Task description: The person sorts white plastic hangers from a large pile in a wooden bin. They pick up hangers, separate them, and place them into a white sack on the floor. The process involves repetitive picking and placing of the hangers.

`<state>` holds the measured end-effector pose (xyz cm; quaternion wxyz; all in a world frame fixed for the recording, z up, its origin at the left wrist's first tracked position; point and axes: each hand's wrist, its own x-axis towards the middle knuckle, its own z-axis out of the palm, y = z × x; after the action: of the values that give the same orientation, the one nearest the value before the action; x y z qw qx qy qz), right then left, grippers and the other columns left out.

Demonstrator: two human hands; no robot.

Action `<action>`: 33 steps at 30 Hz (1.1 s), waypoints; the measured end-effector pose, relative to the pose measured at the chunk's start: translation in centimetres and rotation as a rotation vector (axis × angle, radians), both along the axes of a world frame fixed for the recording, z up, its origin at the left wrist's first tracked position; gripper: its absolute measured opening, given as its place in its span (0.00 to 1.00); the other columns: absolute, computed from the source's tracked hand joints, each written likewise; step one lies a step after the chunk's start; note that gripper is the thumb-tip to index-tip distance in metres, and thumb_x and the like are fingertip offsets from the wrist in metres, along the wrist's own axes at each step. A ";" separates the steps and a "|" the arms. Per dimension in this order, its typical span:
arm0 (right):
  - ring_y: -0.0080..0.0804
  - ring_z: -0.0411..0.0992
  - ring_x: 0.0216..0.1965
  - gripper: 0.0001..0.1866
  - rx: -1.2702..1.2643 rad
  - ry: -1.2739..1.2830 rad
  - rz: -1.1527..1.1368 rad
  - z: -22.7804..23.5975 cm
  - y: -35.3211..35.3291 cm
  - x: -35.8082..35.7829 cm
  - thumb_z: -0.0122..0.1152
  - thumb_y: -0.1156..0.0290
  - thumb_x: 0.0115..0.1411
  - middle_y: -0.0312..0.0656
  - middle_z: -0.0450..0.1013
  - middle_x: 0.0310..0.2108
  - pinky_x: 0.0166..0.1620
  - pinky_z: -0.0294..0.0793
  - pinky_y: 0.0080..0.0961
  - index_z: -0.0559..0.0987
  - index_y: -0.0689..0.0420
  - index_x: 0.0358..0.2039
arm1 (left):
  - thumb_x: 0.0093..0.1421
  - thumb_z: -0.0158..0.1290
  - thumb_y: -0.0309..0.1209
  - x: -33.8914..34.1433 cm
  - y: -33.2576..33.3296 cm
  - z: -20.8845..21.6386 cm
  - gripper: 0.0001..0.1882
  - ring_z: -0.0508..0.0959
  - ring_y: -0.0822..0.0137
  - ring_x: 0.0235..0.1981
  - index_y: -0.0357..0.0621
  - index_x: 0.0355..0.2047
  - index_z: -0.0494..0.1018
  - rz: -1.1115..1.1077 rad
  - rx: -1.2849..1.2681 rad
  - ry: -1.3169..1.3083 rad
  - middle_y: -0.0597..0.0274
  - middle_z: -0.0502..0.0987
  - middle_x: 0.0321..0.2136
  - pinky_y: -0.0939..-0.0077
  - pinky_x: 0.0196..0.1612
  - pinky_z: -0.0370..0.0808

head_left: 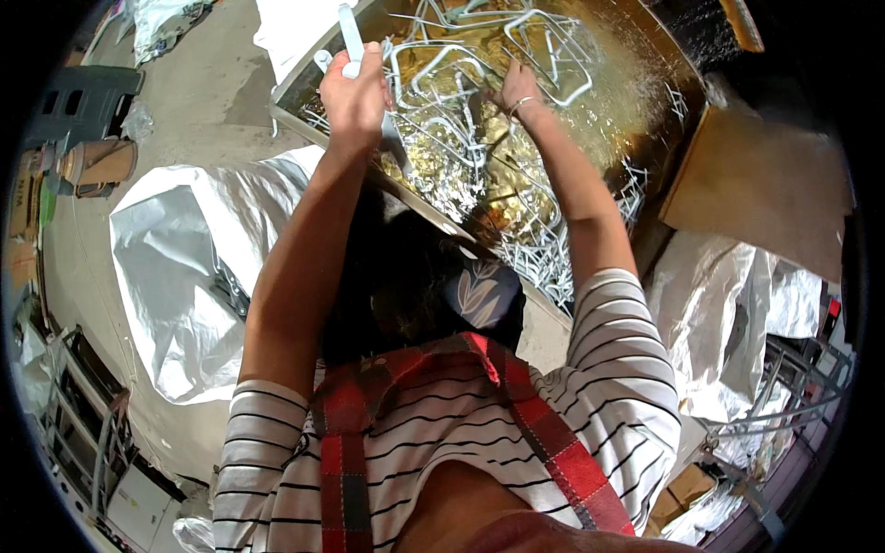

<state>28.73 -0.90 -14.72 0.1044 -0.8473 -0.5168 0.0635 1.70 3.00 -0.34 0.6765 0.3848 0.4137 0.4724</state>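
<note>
My left hand is closed around pale grey, flat strip-like pieces with rounded ends, which stick up past the thumb at the near left rim of a big metal bin. Inside that bin lies a tangle of bent grey rod-like parts, some looped, some angled. My right hand, with a thin bracelet at the wrist, reaches in among them. Its fingers are curled beside a looped grey part; what they grip, if anything, cannot be made out. Bright glints cover the bin's shiny, yellowish inner surface.
Many small grey parts heap up in the bin's near corner. A brown cardboard sheet leans at its right. Silvery sacks lie at left and right. Metal frames and a dark plastic crate stand farther left.
</note>
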 end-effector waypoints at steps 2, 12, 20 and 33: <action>0.58 0.62 0.49 0.33 -0.042 -0.062 -0.072 -4.6 0.1 0.1 0.59 0.55 0.50 0.61 0.60 0.49 0.48 0.67 0.42 0.61 0.59 0.51 | 0.58 0.50 0.31 -0.7 0.3 0.3 0.09 0.60 0.76 0.12 0.41 0.26 0.62 -0.006 -0.009 0.023 0.68 0.61 0.13 0.78 0.16 0.60; 0.48 0.72 0.41 0.24 -0.406 0.011 0.077 6.7 -2.1 -3.0 0.56 0.60 0.49 0.56 0.73 0.34 0.42 0.71 0.36 0.69 0.67 0.40 | 0.55 0.53 0.30 -0.3 -0.2 -2.0 0.10 0.64 0.75 0.11 0.36 0.30 0.65 -0.085 -0.080 0.060 0.66 0.65 0.14 0.81 0.15 0.65; 0.49 0.71 0.29 0.21 0.215 -0.096 0.227 15.6 -9.9 -11.9 0.55 0.69 0.48 0.51 0.69 0.30 0.32 0.70 0.41 0.66 0.54 0.45 | 0.49 0.61 0.34 2.1 -2.8 -1.3 0.17 0.68 0.73 0.21 0.37 0.31 0.68 -0.391 -0.339 -0.211 0.62 0.70 0.25 0.77 0.25 0.71; 0.36 0.74 0.33 0.24 0.290 0.446 0.030 10.0 -16.1 -7.2 0.58 0.67 0.51 0.51 0.74 0.34 0.36 0.73 0.28 0.68 0.57 0.49 | 0.61 0.43 0.32 0.8 0.5 -1.3 0.10 0.73 0.64 0.28 0.36 0.32 0.64 0.010 -0.485 -0.405 0.54 0.73 0.24 0.63 0.32 0.74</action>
<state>21.49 -16.95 -4.68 0.3349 -0.7807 -0.4974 0.1756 2.55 3.46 -1.68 0.8148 0.1083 0.3730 0.4304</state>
